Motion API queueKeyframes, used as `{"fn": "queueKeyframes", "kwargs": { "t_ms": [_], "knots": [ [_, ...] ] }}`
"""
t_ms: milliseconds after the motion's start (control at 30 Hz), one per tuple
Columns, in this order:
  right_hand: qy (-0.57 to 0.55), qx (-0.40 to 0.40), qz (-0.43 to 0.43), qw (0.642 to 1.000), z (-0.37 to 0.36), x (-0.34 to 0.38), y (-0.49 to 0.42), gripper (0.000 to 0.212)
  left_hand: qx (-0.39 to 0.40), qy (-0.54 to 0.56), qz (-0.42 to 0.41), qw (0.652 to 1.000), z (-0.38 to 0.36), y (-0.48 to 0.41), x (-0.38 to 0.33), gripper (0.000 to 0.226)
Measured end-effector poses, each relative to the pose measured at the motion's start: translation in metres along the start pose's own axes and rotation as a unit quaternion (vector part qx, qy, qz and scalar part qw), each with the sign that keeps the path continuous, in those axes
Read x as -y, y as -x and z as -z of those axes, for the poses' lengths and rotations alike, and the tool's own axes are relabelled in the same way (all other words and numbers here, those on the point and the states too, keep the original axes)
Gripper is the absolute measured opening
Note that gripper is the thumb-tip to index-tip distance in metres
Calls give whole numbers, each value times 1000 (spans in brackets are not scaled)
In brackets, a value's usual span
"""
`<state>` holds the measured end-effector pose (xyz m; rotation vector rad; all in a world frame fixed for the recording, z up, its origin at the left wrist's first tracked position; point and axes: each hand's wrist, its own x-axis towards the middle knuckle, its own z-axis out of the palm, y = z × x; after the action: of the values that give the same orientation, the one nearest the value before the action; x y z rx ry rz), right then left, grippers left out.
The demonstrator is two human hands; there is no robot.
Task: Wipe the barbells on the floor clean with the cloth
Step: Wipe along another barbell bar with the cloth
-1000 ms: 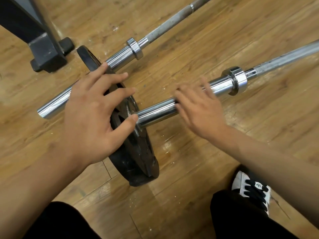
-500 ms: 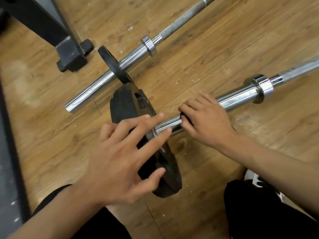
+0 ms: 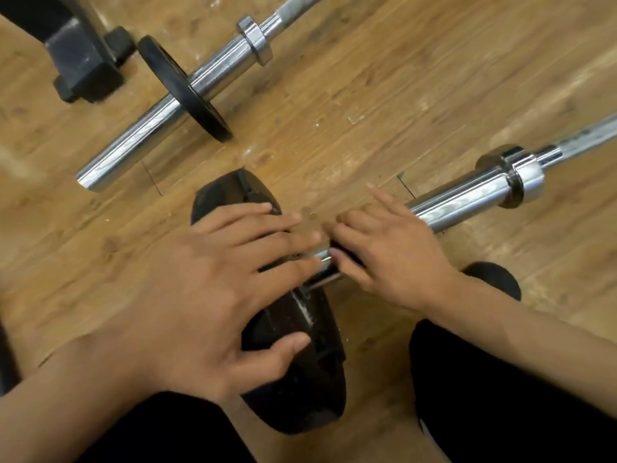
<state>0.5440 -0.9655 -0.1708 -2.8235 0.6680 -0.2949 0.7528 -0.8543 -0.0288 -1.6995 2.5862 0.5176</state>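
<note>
Logged near barbell (image 3: 467,195) on wooden floor (image 3: 367,111): lying from frame centre out toward 2 o'clock, chrome sleeve bright, collar (image 3: 521,175) between 2 and 3 o'clock, thinner shaft beyond. Found black weight plate (image 3: 300,389) on the sleeve's near end, standing on edge, spanning centre down to 6 o'clock.

Saw left hand (image 3: 200,289) laid over the plate's face, fingers straight and spread, thumb pressed low on the plate, fingertips reaching the sleeve; gripping nothing, only pressing. Saw right hand (image 3: 394,255) draped over the sleeve just beside the plate, fingertips nearly meeting the left's. Cannot tell whether closed round the sleeve: underside hidden, much blur. Marked dark patch (image 3: 350,259) under the right fingers; cloth or shadow, cannot tell. No plain sighting of a cloth elsewhere.

Judged step in hand: working the sleeve stretch next to the plate, with the plate braced against rolling. Reckoned early in the task.

Next, by estimate: needing a firm stroke along the sleeve toward the collar, wrapping the chrome all round, plate held steady; then the shaft beyond.

Farther out: far barbell (image 3: 143,138) running from near 10 o'clock up to 12, well apart, no hand on it, small black plate (image 3: 180,85) on its sleeve. Black rack foot (image 3: 86,65) at 10 o'clock, near that plate. Black trouser legs (image 3: 500,396) at 5 and 7 o'clock.
</note>
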Motion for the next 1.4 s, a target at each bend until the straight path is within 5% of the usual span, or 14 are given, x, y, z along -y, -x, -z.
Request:
{"fn": "queueKeyframes", "kwargs": {
  "t_ms": [100, 200, 267, 433, 500, 600, 700, 833, 933, 1100, 1200, 1267, 1400],
  "knots": [
    [69, -33, -183, 980, 26, -63, 27, 33, -21, 11, 1, 1000, -10, 2, -21, 55],
    [105, -25, -268, 957, 32, -57, 28, 32, -28, 12, 4, 1000, -14, -1, -35, 52],
    [92, -24, -222, 970, 20, -19, 15, 32, -24, 7, 7, 1000, -14, -3, -40, 50],
    [-72, 42, 65, 994, 1, 30, 2, 34, -15, 14, 23, 1000, -13, 3, -41, 49],
    [-47, 63, 39, 996, 10, -9, 13, 33, -18, 15, 29, 999, -13, 8, -39, 48],
    [73, 28, -152, 985, 38, -74, 32, 39, -23, 17, 38, 999, -14, 10, -40, 47],
    [119, -8, -216, 969, 31, -48, 25, 39, -26, 24, 32, 999, -15, 3, -43, 47],
    [16, -56, -22, 998, -10, 28, 11, 27, -27, 20, 12, 999, -12, -5, -36, 48],
    [29, -83, 119, 989, -14, 8, 12, 30, -26, 14, 6, 1000, -9, -6, -21, 51],
    [102, -168, -65, 978, 6, -79, 34, 29, -64, -37, 81, 994, -1, -2, 6, 49],
    [65, -177, -168, 968, 6, -62, 17, 28, -145, -65, 143, 977, -4, 6, -15, 39],
    [50, -177, -124, 975, -10, -23, -3, 30, -131, -83, 119, 981, -16, 11, -38, 39],
    [61, -94, 113, 987, -45, 23, -14, 55, -96, -122, 135, 979, -29, 7, -36, 46]
  ]
}}
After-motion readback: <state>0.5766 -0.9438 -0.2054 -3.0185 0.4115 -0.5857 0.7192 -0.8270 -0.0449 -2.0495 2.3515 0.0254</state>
